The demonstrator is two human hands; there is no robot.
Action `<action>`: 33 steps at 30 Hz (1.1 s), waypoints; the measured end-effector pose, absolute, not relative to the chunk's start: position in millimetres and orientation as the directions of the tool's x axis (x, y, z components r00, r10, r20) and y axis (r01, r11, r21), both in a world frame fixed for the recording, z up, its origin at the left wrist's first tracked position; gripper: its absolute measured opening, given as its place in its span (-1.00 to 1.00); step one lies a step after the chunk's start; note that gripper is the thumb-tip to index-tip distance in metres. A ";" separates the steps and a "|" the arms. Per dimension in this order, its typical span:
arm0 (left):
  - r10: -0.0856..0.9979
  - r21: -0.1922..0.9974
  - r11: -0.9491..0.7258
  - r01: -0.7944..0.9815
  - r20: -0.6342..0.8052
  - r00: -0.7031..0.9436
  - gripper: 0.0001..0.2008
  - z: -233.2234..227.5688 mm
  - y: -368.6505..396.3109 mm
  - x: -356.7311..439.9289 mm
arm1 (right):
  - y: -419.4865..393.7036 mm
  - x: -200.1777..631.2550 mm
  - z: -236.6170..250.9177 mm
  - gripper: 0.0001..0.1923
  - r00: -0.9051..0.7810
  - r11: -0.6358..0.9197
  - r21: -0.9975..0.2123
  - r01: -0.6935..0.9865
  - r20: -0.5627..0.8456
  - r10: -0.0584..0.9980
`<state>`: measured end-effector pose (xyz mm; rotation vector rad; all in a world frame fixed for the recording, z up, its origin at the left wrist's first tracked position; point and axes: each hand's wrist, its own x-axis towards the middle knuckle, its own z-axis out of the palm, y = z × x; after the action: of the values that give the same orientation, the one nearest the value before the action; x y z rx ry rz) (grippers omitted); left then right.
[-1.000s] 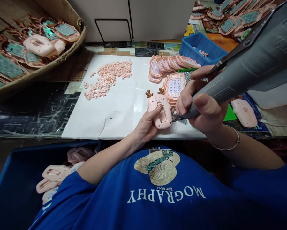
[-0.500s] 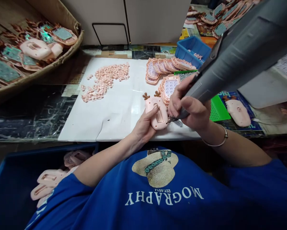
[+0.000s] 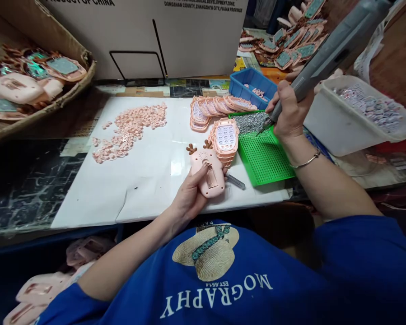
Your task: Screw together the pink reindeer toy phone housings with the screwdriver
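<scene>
Bench: dark, scuffed worktop (image 3: 20,180) under it all, and a glossy white sheet (image 3: 84,198), creased near its front edge, spreads out left of the green perforated tray (image 3: 263,162).
Backdrop: a pale panel (image 3: 203,40) printed with black lettering rises beyond the tray, a thin black wire stand (image 3: 135,53) before it, off to the left.
Carton: far left of the tray, a brown cardboard box (image 3: 58,34) with a ragged rim, piled with pink casings.
Tubs: smooth blue bin (image 3: 245,93) just behind the tray, small pink bits inside; white tub (image 3: 328,124) to its right, heaped with little pale pieces.
Screws: silvery, grainy bed of screws (image 3: 250,121) filling the tray's far end.
Keypad halves: scalloped pink frames with pale grids, one stack (image 3: 226,137) close by the tray's left edge, a fanned row (image 3: 219,107) behind that.
Buttons: loose scatter of tiny pink parts (image 3: 135,128), well left of the tray.
Reindeer casing: smooth, rounded pink shell (image 3: 215,179) with brown antlers, slotted back up, left of the tray.
Left hand: the left hand (image 3: 189,194) has it clamped, thumb on top.
Right hand: the right hand (image 3: 291,110) wraps firmly round a ribbed grey electric screwdriver (image 3: 328,56), bit pointing down at the screws; contact, I can't tell.
</scene>
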<state>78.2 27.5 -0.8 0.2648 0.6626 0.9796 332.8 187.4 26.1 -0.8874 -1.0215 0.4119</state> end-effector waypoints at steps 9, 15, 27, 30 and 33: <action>0.828 0.493 0.555 -0.670 -0.409 0.384 -0.60 -0.7 26.6 77.9 | 204.7 348.0 0.8 -0.36 0.360 0.568 -0.823 0.008 0.532 0.766; 0.834 0.494 0.546 -0.677 -0.403 0.378 -0.54 -1.1 26.5 78.2 | 210.6 340.7 -4.4 -0.44 0.379 0.577 -0.817 -0.014 0.529 0.759; 0.855 0.488 0.513 -0.706 -0.367 0.368 -0.69 -7.7 25.7 80.3 | 107.6 271.9 78.1 -0.80 0.244 0.669 -0.742 -0.040 0.642 0.727; 0.867 0.487 0.491 -0.722 -0.357 0.349 -0.69 -11.0 25.8 81.6 | 60.9 231.1 88.0 -0.83 0.165 0.629 -0.767 -0.130 0.608 0.776; 0.880 0.485 0.468 -0.739 -0.332 0.340 -0.71 -11.7 26.1 82.8 | 31.8 203.7 81.4 -0.72 0.048 0.563 -0.775 -0.287 0.575 0.816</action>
<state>82.8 26.1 -11.7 0.2670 0.6045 1.0694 203.7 31.8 81.4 -0.5298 -1.2544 0.9038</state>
